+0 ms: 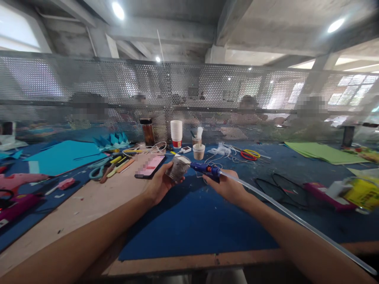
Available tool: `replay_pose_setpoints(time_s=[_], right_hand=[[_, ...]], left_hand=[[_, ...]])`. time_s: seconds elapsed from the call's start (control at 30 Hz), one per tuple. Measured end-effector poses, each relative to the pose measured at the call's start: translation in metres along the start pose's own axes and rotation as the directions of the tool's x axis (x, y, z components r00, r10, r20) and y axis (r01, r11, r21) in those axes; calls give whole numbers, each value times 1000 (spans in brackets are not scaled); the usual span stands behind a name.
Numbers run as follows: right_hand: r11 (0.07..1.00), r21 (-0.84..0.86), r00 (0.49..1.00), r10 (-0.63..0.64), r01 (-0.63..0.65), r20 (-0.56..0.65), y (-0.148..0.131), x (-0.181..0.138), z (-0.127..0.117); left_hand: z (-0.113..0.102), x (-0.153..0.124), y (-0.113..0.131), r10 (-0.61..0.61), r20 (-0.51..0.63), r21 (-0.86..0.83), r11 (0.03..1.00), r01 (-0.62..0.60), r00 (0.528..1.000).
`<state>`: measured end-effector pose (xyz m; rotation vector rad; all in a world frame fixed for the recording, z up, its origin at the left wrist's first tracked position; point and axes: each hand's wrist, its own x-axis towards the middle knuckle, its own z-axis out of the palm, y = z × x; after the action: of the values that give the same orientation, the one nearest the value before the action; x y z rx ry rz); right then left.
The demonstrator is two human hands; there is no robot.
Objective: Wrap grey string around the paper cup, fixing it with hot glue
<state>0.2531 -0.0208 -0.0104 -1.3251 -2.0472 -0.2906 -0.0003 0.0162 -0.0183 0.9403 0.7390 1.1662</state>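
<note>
My left hand (160, 183) is closed around a small clear plastic cup (177, 167) with dark contents, tilted on its side above the blue mat (189, 221). My right hand (226, 185) grips a blue glue gun (205, 169) whose nozzle points left and touches the cup's rim. A long clear glue stick (296, 221) runs back from the gun over my right forearm. A phone (149, 166) with a pink screen lies just left of my left hand.
A stack of white paper cups (176, 133), a brown jar (147, 131) and small cups stand behind. Scissors and pens (112, 165) lie at left beside blue paper (62, 156). A pink glue gun (17, 180) lies far left. Green paper (322, 152) lies far right. People sit behind a mesh screen.
</note>
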Motion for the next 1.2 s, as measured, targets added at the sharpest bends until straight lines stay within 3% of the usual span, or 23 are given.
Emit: replay_pose_setpoints(time_s=[1.2], right_hand=[[998,69,1000,-5,5,7,0,-2,0]], left_hand=[[3,-3,0,-2,21,-20,1000,3,1000]])
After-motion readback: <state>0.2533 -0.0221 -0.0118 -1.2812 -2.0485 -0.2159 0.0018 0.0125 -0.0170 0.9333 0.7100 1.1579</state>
